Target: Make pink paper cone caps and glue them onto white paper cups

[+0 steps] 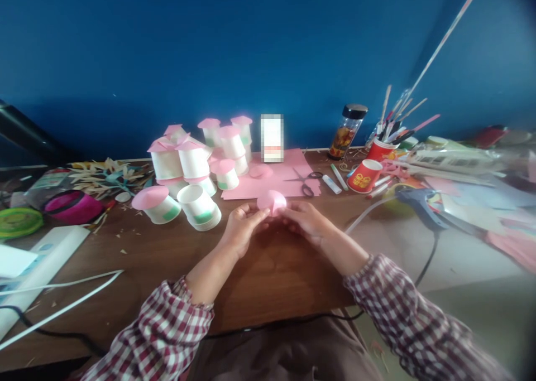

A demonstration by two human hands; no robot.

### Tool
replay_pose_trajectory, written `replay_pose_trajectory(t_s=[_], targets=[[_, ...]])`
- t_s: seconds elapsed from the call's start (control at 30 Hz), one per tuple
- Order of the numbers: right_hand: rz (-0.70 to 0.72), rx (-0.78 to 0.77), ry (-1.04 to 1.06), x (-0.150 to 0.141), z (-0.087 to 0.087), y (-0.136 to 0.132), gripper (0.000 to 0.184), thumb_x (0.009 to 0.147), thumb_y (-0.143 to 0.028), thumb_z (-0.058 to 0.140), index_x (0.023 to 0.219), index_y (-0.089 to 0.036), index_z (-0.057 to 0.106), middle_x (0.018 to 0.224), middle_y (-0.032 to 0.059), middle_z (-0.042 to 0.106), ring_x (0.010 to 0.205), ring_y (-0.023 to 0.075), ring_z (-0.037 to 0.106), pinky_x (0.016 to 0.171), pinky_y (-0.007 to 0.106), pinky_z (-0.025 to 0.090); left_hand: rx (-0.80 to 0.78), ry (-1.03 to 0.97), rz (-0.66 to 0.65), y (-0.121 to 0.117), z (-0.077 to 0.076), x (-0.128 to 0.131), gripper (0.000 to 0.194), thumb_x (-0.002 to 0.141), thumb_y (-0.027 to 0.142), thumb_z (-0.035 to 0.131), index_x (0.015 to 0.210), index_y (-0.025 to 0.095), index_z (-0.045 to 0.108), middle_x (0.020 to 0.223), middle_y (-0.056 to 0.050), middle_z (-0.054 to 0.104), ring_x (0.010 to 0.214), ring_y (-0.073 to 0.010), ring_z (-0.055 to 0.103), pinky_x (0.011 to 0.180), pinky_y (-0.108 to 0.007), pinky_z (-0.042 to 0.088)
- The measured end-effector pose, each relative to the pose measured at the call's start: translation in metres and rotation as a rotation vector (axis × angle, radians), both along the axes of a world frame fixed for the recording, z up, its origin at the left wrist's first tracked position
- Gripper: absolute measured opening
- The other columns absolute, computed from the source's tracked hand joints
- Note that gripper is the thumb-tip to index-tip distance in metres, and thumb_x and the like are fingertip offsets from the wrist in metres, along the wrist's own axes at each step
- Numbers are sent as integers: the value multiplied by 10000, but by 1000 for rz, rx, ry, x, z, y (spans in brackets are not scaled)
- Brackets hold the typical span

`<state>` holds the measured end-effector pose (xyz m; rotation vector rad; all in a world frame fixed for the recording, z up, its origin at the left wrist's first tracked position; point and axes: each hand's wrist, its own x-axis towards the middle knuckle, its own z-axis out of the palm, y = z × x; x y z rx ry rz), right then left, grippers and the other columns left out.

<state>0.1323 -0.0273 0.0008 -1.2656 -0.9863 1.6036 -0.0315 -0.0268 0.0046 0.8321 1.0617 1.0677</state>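
Observation:
A small pink paper disc (270, 200), creased into a shallow cone, is held between both hands over the brown table. My left hand (244, 225) pinches its left edge between thumb and fingers. On the opposite edge my right hand (305, 219) does the same. Just behind lie pink paper sheets (247, 188), with another pink paper disc (260, 172) and black-handled scissors (308, 183) on them. To the left stand several white paper cups; one uncovered cup (196, 205) is nearest my left hand, and a cup with a pink paper cone roof (157, 205) is beside it.
At right are a glue stick (332, 184), a marker (339, 177), a red paper cup (364, 177), a tumbler (348, 131) and a glue gun (421, 205) with its cord. A white power strip (50, 258) and cables lie at left. A blue wall (209, 52) rises behind.

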Motion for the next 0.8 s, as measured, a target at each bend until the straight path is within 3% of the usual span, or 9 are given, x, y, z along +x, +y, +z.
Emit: replay_pose_trajectory(t_s=[0.27,0.57,0.8], targets=[[-2,10,-25,-2,0,-1,258,636,-346,756,722,-138,631,562,-25,557,472,38,439,400,133,321,59,36,-34,0,-5,0,497,584,290,795,1002,149,567,909,-87,698,835,-189,661,655,-242,505],[58,59,46,-2,4,-4,302,640,-332,752,866,-178,624,736,-3,625,607,73,517,473,158,349,159,-42,-39,-2,-7,0,464,592,264,786,981,151,558,906,-61,691,844,-188,653,763,-298,507],[55,96,97,-2,2,-4,356,625,-306,756,903,-175,576,768,7,636,609,88,535,488,184,338,67,-12,3,-1,-1,2,703,561,232,807,1178,179,474,1032,-97,658,831,-202,658,713,-301,533]])
